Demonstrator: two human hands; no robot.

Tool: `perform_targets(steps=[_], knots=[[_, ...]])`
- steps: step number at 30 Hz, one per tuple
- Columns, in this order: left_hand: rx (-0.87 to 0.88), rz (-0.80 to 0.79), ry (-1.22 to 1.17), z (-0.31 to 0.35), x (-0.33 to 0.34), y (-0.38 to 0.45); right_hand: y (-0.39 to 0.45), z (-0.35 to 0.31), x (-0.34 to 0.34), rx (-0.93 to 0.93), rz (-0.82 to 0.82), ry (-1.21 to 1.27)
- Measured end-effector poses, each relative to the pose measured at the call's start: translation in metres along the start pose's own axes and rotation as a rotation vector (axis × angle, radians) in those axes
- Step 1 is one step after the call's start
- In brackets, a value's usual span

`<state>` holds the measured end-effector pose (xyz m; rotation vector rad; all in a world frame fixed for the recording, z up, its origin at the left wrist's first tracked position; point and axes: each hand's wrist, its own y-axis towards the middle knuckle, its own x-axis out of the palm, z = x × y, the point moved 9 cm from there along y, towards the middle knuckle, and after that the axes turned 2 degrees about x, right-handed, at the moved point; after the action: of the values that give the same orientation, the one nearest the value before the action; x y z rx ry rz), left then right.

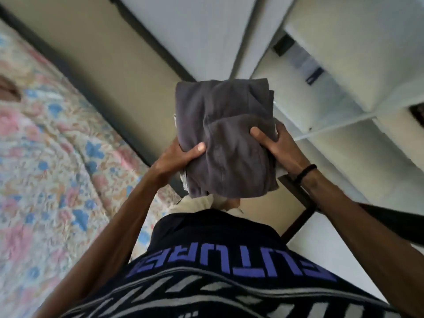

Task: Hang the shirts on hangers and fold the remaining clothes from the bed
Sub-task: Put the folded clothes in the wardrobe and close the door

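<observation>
One folded grey garment stack (223,138) gripped between two hands, left (177,157) and right (276,144), beside one floral bed (46,145).

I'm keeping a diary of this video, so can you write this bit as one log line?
step: carrying folded clothes | left hand: grips grey folded stack | right hand: grips stack | bed: at left

Both arms outstretched, left hand (177,157) and right hand (275,143) gripping, thumbs on top.
</observation>
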<state>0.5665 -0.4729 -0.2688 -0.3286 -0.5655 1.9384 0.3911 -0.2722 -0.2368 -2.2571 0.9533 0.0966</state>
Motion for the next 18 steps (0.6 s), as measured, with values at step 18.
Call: perform_targets(steps=[18], knots=[[0.334, -0.417, 0.273, 0.288, 0.206, -0.042, -0.198, -0.104, -0.239, -0.368, 0.431, 0.144]])
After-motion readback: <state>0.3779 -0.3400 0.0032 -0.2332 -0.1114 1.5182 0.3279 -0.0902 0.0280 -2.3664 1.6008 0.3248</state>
